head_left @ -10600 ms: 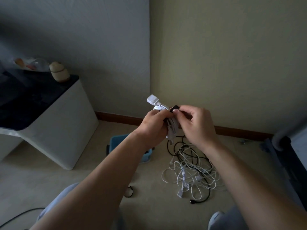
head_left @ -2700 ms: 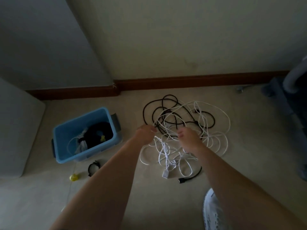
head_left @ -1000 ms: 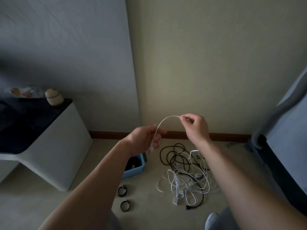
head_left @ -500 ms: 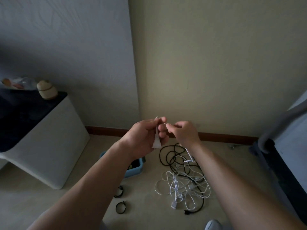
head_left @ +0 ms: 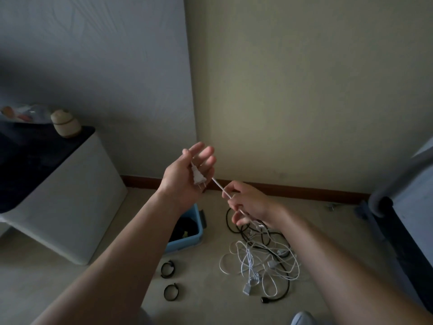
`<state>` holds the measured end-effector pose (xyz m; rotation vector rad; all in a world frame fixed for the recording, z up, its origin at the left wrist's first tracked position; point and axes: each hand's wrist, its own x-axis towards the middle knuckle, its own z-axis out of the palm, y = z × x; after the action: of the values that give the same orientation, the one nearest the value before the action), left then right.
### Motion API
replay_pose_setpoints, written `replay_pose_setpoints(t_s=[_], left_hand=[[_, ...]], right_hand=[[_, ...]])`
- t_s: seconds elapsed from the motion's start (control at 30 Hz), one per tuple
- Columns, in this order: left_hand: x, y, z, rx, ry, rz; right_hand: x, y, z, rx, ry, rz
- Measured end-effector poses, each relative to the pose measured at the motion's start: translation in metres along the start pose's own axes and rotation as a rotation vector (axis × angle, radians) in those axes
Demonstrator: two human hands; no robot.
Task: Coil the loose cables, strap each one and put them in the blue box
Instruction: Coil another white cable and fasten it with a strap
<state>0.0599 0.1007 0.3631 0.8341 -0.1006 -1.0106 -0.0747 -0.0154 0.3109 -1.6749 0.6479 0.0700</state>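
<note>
Head view, left hand (head_left: 185, 177): palm up, fingers nearly straight, white plug (head_left: 198, 178) lying loose on it.
Right hand (head_left: 248, 205): fingers pinch the cord (head_left: 218, 185) beside the plug.
Pile (head_left: 257, 261): on the floor, right of the box (head_left: 196, 233).
Risk: the plug may slip off; the cord may snag in the pile.

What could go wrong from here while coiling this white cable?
1. The plug lies loose in the left hand, whose fingers are straight. A tug from the right hand, which pinches the white cable, could probably pull it out.
2. The rest of the cable runs down into the floor pile, interlaced with a black cable. Pulling may snag it or drag the black one along.
</note>
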Motion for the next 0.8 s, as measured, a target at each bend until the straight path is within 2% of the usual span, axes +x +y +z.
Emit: replay_pose_setpoints(t_s=[0.2, 0.47, 0.63, 0.8], left_hand=[[0.007, 0.016, -0.011, 0.005, 0.010, 0.075], [0.016, 0.015, -0.024, 0.132, 0.062, 0.153], [0.015, 0.010, -0.023, 0.378, 0.123, 0.222], [0.012, 0.000, -0.022, 0.572, 0.092, 0.238]], right_hand=[[-0.006, -0.001, -0.002, -0.085, -0.153, -0.061], [-0.018, -0.003, -0.014, -0.176, -0.144, -0.142], [-0.023, -0.006, -0.014, -0.134, -0.172, -0.181], [-0.028, -0.013, -0.011, -0.188, -0.147, -0.276]])
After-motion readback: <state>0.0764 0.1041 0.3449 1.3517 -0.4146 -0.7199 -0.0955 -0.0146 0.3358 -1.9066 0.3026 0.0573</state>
